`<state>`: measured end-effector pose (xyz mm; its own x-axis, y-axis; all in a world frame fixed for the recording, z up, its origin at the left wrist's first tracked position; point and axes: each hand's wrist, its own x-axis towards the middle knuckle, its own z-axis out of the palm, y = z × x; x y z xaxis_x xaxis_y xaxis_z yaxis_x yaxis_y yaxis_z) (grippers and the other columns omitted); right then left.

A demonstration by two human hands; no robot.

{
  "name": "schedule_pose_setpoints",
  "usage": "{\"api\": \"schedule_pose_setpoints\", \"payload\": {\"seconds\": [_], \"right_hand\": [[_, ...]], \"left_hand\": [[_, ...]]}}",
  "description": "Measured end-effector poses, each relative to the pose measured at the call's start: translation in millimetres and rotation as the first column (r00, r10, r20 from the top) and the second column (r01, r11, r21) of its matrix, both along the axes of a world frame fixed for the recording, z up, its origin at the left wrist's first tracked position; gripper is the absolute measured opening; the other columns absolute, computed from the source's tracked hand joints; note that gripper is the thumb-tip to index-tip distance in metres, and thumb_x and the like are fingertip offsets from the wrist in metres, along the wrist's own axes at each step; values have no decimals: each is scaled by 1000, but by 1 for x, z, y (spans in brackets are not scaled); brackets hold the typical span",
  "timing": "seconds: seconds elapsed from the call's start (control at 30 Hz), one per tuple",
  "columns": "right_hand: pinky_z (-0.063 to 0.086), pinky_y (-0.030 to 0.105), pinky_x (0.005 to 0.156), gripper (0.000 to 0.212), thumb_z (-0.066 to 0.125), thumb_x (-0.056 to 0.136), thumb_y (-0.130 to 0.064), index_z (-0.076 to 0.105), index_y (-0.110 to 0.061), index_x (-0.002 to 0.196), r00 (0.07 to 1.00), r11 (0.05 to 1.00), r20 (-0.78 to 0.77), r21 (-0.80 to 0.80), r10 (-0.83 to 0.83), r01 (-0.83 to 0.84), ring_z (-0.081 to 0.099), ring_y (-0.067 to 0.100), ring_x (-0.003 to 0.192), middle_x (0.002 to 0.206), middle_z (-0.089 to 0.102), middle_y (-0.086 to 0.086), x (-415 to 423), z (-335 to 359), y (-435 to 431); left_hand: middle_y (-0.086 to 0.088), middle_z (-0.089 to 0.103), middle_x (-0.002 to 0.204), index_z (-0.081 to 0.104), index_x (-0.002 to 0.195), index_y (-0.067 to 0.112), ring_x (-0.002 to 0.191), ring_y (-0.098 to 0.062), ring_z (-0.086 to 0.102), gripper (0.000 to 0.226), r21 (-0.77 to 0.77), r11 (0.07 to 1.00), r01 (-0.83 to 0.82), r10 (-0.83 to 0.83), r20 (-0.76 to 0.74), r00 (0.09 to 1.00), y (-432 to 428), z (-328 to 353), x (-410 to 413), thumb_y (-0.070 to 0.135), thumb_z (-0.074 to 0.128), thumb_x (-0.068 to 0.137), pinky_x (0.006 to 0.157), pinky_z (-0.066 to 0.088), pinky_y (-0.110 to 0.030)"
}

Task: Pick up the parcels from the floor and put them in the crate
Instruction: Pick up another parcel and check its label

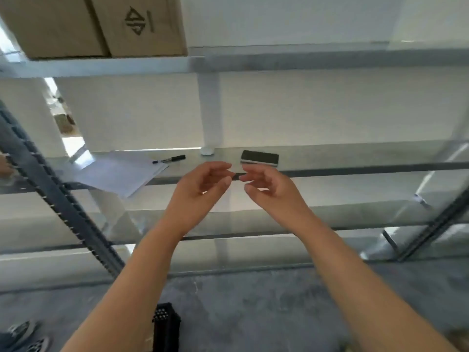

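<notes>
Both my hands are raised in front of a metal shelf rack. My left hand and my right hand face each other, fingers loosely curled and apart, with nothing in either. A corner of a black perforated crate shows at the bottom, between my forearms, on the grey floor. No parcel is in sight on the floor.
The shelf behind my hands holds loose papers, a black pen, a small white puck and a black eraser block. Two cardboard boxes sit on the upper shelf at left. A shoe is at bottom left.
</notes>
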<state>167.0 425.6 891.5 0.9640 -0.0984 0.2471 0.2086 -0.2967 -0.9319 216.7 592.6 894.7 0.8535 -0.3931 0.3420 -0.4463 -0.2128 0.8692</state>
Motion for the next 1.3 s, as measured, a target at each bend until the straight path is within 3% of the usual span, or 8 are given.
{"api": "schedule_pose_setpoints", "payload": {"seconds": [0.17, 0.37, 0.57, 0.67, 0.77, 0.87, 1.13, 1.3], "right_hand": [[49, 12, 81, 31, 61, 86, -9, 58, -31, 108, 981, 981, 9, 18, -194, 193, 62, -3, 90, 98, 66, -13, -60, -4, -124], [47, 10, 80, 31, 60, 88, -9, 58, -23, 115, 897, 897, -23, 15, -441, 442, 61, -6, 87, 100, 66, -12, -143, -19, -271], [48, 14, 81, 31, 59, 88, -7, 56, -25, 113, 803, 804, -120, 57, -583, 592, 60, -4, 90, 100, 65, -12, -188, -53, -359], [49, 20, 87, 31, 59, 88, -7, 57, -24, 114, 756, 759, -169, 56, -633, 648, 60, 3, 94, 102, 65, -8, -190, -74, -393], [48, 14, 76, 30, 59, 88, -6, 57, -23, 112, 706, 708, -188, 68, -683, 703, 60, -7, 85, 98, 65, -10, -177, -88, -430], [47, 9, 73, 29, 59, 88, -3, 57, -19, 112, 663, 669, -176, 36, -727, 743, 58, -10, 79, 95, 64, -12, -152, -98, -469], [45, 8, 74, 32, 58, 88, -3, 56, -31, 104, 552, 562, -219, 23, -804, 827, 59, -12, 85, 97, 63, -15, -99, -140, -567], [45, 8, 76, 40, 59, 88, -4, 54, -43, 97, 457, 480, -288, -11, -841, 877, 58, -8, 85, 99, 63, -11, -118, -231, -618]], "left_hand": [[7, 70, 96, 64, 101, 34, 92, -12, 66, 21, -35, 987, 159, -160, -5, 987, -138, -1, -28, 17, 63, 90, 86, 51, -25], [10, 34, 51, 64, 86, 37, 49, -5, 35, 15, -8, 982, 189, -188, 88, 978, -297, -22, -78, 24, 60, 90, 51, 30, -13], [13, 42, 41, 61, 90, 23, 37, -6, 35, 15, 27, 948, 318, -317, -24, 948, -407, -50, -100, 24, 48, 97, 40, 27, -11], [7, 41, 54, 58, 95, 23, 44, -7, 34, 17, 40, 907, 418, -416, -56, 908, -455, -65, -90, 23, 42, 100, 44, 31, -13], [-2, 42, 62, 54, 104, 28, 54, -7, 39, 20, 52, 802, 595, -583, -148, 799, -503, -82, -70, 18, 37, 101, 54, 36, -13], [11, 60, 83, 50, 107, 34, 81, 0, 58, 33, 37, 664, 747, -729, -191, 657, -550, -97, -43, 4, 43, 97, 77, 44, -11], [21, 62, 119, 51, 114, 46, 119, 1, 53, 31, 80, 505, 859, -809, -304, 504, -671, -149, 11, 22, 54, 94, 107, 40, -34], [17, 56, 130, 48, 128, 35, 121, 13, 46, 33, 105, 457, 883, -807, -368, 461, -730, -236, 8, 26, 49, 96, 97, 33, -5]]}}
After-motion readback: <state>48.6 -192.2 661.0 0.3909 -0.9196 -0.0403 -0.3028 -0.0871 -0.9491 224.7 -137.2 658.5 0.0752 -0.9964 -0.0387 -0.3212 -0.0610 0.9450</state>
